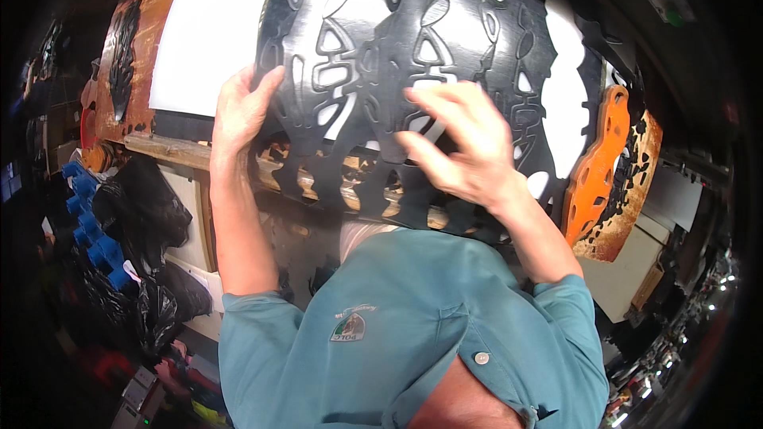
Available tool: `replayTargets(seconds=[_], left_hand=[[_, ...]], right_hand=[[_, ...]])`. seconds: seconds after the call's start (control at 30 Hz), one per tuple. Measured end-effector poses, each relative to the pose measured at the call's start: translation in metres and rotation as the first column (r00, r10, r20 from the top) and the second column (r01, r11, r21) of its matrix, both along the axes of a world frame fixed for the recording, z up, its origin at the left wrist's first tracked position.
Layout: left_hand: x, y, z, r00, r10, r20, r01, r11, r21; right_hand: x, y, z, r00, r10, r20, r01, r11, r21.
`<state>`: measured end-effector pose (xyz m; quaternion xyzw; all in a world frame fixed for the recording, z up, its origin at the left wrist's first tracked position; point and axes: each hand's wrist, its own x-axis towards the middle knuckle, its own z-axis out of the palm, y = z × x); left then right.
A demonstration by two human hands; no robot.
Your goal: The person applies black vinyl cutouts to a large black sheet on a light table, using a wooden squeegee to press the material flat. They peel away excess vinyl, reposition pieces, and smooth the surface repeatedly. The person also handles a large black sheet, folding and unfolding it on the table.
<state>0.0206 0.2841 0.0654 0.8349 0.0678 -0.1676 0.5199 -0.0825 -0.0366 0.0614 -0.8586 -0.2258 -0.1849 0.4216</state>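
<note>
A black, shiny sheet [314, 12] with rows of cut-out shapes lies in front of me, its ragged lower edge hanging over the bench edge. White shows through its holes. My left hand [242, 107] is closed on the sheet's left edge, with the thumb on top and the other fingers partly hidden. Over the right half of the sheet is my right hand [473, 139]. Its thumb and fingers are apart, with nothing visible between them; whether the fingertips touch the sheet I cannot tell.
A white board [211, 32] lies left of the sheet, with a rusty brown board [143, 52] beyond it. An orange perforated plate [600, 163] stands at the right, beside scattered black scraps. Below left are black plastic bags [147, 206] and blue blocky pieces [91, 226].
</note>
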Motion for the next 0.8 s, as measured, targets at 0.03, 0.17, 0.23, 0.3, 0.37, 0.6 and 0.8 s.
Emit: replayTargets(seconds=[0.03, 0.17, 0.23, 0.3, 0.37, 0.6, 0.8], left_hand=[[-0.002, 0.002, -0.002, 0.999, 0.000, -0.032, -0.004, 0.994, -0.106], [-0.004, 0.008, -0.004, 0.986, -0.005, -0.164, -0.065, 0.907, -0.415], [-0.005, 0.010, -0.004, 0.987, -0.018, -0.159, -0.069, 0.850, -0.523], [-0.005, 0.011, -0.004, 0.981, -0.006, -0.195, -0.105, 0.829, -0.550], [-0.006, 0.012, -0.006, 0.974, -0.013, -0.225, -0.129, 0.788, -0.603], [-0.010, 0.009, -0.005, 0.998, 0.044, 0.054, -0.040, 0.997, -0.067], [-0.053, -0.030, 0.020, 0.954, 0.217, 0.206, -0.145, 0.937, -0.317]], right_hand=[[0.012, 0.025, -0.002, 0.997, 0.067, -0.038, -0.068, 0.997, -0.027], [0.040, 0.098, -0.012, 0.989, 0.142, -0.042, -0.144, 0.988, -0.061], [0.046, 0.116, -0.017, 0.997, 0.073, -0.015, -0.075, 0.989, -0.125], [0.048, 0.123, -0.022, 1.000, 0.024, 0.012, -0.023, 0.994, -0.105], [0.048, 0.125, -0.027, 0.999, -0.004, -0.032, 0.003, 0.999, -0.041], [0.055, 0.113, -0.026, 0.995, 0.008, -0.098, 0.008, 0.987, 0.160], [0.061, 0.095, -0.005, 0.914, 0.007, -0.406, 0.188, 0.878, 0.439]])
